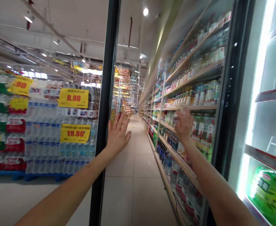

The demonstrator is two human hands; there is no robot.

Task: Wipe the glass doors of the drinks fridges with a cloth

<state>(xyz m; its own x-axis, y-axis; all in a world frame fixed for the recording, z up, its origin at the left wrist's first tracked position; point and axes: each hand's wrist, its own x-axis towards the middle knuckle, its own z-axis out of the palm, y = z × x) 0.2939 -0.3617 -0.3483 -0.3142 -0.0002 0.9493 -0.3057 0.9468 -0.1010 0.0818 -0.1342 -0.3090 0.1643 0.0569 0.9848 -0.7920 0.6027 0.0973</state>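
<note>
A tall glass door in a black frame stands swung out in front of me, with an aisle visible through it. My left hand is open, fingers spread and palm laid against the glass beside the left frame bar. My right hand is raised at the right part of the pane. Its fingers are curled and smeared by motion. Something small and whitish shows at the fingertips, too blurred to name.
To the right, a lit cooler has shelves and a green package low down. Shelves of bottles appear in the glass. On the left stand stacked packs of bottled drinks with yellow price signs, on blue pallets.
</note>
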